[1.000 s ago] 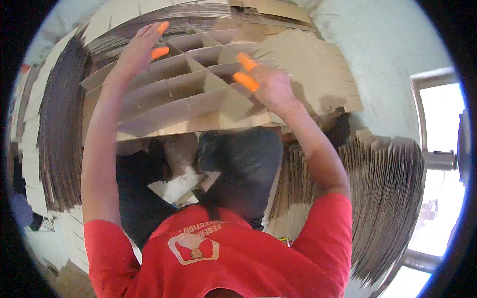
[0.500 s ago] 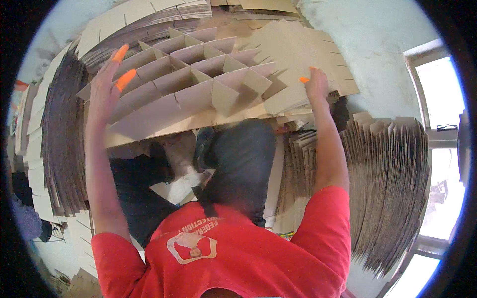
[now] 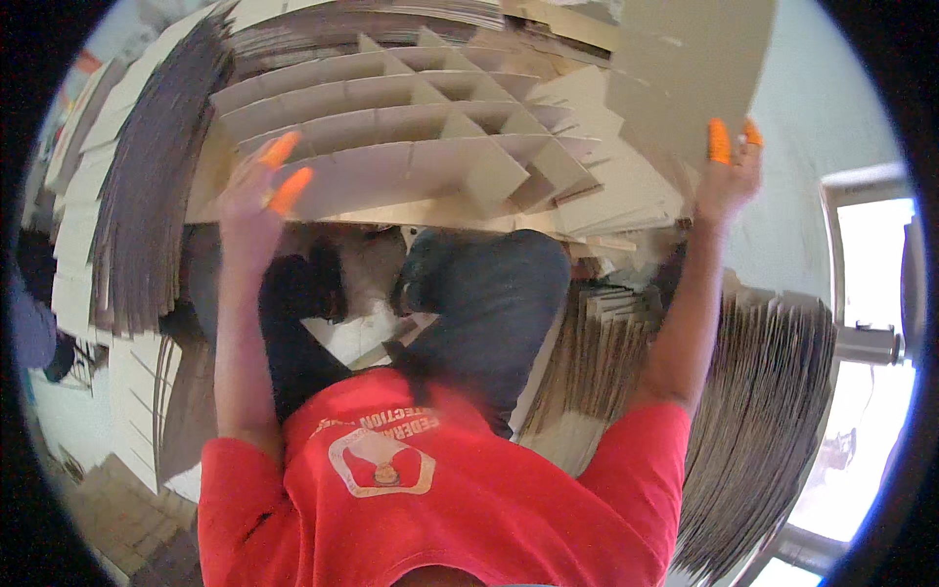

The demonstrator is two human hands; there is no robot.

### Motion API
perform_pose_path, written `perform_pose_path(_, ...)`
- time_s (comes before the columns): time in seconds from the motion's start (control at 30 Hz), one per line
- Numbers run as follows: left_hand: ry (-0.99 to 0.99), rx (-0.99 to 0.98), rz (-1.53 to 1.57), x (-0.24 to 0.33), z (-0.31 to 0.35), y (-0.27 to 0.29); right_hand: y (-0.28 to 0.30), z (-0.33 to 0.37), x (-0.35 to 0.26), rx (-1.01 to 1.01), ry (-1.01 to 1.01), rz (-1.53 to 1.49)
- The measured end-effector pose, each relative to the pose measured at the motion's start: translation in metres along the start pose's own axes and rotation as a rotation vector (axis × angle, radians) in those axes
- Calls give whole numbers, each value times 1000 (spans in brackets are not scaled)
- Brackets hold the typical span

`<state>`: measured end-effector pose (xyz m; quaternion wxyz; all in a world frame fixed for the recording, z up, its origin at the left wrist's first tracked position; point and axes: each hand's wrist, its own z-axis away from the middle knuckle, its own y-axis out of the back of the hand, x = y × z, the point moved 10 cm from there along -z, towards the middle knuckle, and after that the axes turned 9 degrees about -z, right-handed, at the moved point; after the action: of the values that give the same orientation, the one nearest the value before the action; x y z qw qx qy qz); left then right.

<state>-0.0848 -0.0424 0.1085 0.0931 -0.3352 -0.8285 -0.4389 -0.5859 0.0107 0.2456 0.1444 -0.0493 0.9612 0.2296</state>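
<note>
My right hand [image 3: 729, 181], with orange covers on its fingertips, grips the lower edge of a large flat cardboard sheet [image 3: 694, 73], raised at the upper right. On the left, my left hand [image 3: 252, 196] has thumb and finger apart, both with orange tips. It is slightly blurred beside the front strip of a cardboard divider grid [image 3: 391, 176], and I cannot tell whether it touches. The grid's long strips stand upright, roughly parallel, with shorter crosspieces slotted through them towards the right. Loose flat cardboard pieces [image 3: 621, 191] lie fanned out right of the grid.
The grid stands on a low wooden board [image 3: 430, 210] before my legs. A tall stack of cardboard strips [image 3: 152, 186] flanks it on the left. More stacks stand at the back [image 3: 372, 20] and on the lower right [image 3: 763, 421], near a bright window [image 3: 871, 430].
My right hand has moved up and right from the flat pile and now holds a raised cardboard sheet. My left hand has shifted lower and rightward in the picture. The whole view has shifted too.
</note>
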Motion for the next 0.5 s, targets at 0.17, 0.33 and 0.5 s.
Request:
perform_pose_path(0.17, -229, -56, -178, 30, -1, -34, -43, -8, -118, -484, -48, -600)
perform_pose_path(0.33, -165, -235, -160, 22, -5, -75, -88, 13, -173, -691, 2, -875)
perform_pose_path(0.5, -192, -123, -76, 12, -2, -85, -114, 23, -191, -779, 67, -770)
